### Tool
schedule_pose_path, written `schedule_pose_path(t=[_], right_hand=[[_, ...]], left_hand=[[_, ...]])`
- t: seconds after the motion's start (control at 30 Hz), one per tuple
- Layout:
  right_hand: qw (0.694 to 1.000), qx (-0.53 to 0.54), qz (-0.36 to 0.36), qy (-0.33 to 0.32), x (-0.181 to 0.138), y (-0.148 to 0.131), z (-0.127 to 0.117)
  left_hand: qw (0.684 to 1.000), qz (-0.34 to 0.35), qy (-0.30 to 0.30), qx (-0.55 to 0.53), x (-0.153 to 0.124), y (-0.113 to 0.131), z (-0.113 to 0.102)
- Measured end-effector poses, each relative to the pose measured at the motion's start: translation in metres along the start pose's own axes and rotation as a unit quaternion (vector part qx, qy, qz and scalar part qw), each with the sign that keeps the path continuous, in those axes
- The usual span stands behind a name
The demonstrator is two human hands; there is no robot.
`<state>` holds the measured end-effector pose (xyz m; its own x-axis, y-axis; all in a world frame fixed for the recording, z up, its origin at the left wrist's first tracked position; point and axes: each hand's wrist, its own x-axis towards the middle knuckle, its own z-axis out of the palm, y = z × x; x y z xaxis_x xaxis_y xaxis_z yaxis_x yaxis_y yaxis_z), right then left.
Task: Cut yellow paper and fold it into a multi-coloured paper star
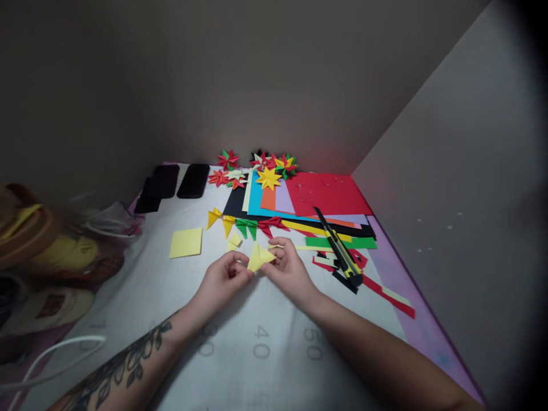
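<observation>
Yellow folded paper: raised just over the pale mat, between both hands, creased into a broad, pointed shape.
Left hand: thumb and fingertips brought together, pinched on the lower left corner of the yellow folded paper.
Right hand: clamped on the right corner of the same piece, thumb in front, other fingers curled and partly hidden.
Small yellow pieces: lying just beyond the left hand.
Square yellow pad: flat on the mat, left of the left hand and apart from it.
Pointed row: yellow points, then green points, then red points, left to right beyond the hands.
Paper stars: clustered toward the far edge, in red, green, black, cream and yellow.
Coloured sheets: overlapping before the back wall, red uppermost at right, with black, cream, blue, orange and lilac showing.
Cutter: black and yellow, aslant to the right of the right hand, tip toward the coloured sheets.
Paper strips: strewn around and under the cutter, green, yellow, red, black and cream.
Dark flat devices: laid at far left, well apart from the hands.
Left edge: containers, too blurred for their contents to tell; white cable looped nearer.
</observation>
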<state>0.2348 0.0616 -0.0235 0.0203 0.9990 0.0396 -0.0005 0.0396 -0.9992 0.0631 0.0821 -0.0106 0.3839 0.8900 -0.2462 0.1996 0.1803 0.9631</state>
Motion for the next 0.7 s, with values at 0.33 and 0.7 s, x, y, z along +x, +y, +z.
schedule_pose_path(t=[0.33,0.7], right_hand=[[0.972,0.187,0.094,0.108,0.001,-0.002,0.014],[0.997,0.030,0.065,-0.037,-0.009,0.009,0.012]], left_hand=[[0.999,0.019,-0.014,-0.046,-0.006,-0.006,0.015],[0.996,0.080,0.024,-0.031,-0.001,-0.004,0.005]])
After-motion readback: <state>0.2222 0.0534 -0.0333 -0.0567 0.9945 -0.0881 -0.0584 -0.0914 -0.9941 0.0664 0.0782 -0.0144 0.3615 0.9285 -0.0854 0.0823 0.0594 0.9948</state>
